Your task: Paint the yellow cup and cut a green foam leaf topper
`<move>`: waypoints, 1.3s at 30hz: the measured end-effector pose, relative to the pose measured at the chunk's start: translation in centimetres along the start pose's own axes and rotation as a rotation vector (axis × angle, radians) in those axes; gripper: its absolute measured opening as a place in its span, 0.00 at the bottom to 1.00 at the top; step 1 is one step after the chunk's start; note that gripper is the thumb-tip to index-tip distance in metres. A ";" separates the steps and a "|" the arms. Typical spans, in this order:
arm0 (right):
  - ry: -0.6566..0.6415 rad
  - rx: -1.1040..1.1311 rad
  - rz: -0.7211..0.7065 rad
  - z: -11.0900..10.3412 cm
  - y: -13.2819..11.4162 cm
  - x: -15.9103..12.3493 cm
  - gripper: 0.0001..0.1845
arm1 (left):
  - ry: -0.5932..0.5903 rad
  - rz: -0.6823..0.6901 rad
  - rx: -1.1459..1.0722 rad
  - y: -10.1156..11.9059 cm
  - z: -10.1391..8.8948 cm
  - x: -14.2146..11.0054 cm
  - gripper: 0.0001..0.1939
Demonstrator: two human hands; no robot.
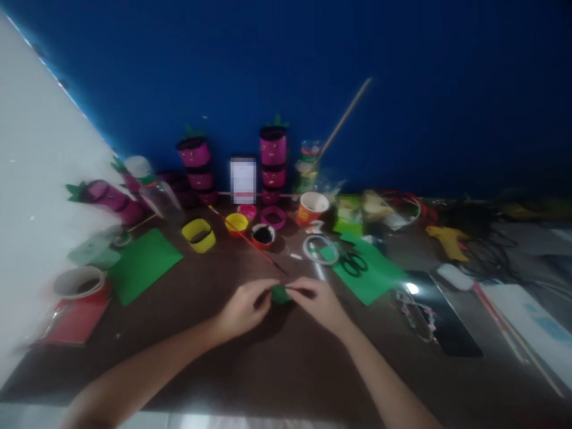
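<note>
Fingers of the left hand [243, 310] and right hand [319, 304] are pinched on a green piece [280, 294] at frame centre, with bare tabletop [277, 363] left below.

— Where are the hands?

— Both arms reach in bare from the near edge of the table [286, 369] and converge toward its middle. The left hand [243, 310] and the right hand [319, 304] nearly meet there.

— How are the fingers set?

— Both hands have fingers curled inward, fingertips pinched toward each other on a small green piece [280, 294] held between them. The wrists are straight and low over the tabletop. The picture is blurred, so single fingers are hard to separate.
</note>
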State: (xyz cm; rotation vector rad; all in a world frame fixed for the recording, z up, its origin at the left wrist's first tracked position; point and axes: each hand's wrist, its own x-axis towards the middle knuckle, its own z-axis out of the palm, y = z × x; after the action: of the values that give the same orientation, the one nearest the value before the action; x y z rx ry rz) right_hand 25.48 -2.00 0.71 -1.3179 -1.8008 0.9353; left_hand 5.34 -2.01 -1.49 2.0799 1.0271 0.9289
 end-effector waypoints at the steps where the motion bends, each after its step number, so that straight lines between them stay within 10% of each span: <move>1: -0.007 0.008 0.005 -0.1 0.0 0.0 0.06 | 0.001 -0.008 -0.002 0.0 0.0 0.0 0.16; 14: 0.226 0.084 0.100 -0.4 1.0 0.0 0.08 | 0.185 0.022 0.044 0.1 -1.7 0.9 0.13; 22: 0.284 -0.112 -0.184 2.0 1.9 -0.3 0.07 | 0.341 0.056 0.164 0.2 -4.7 4.5 0.13; 39: 0.233 -0.158 -0.280 2.0 1.5 -0.3 0.07 | 0.251 -0.071 0.302 -2.8 -3.3 13.9 0.48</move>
State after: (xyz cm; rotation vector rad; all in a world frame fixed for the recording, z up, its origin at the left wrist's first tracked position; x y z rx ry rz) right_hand 24.47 -2.28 -1.61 -1.1742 -1.8434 0.4767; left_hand 7.82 11.76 2.51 2.1883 1.4390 1.0727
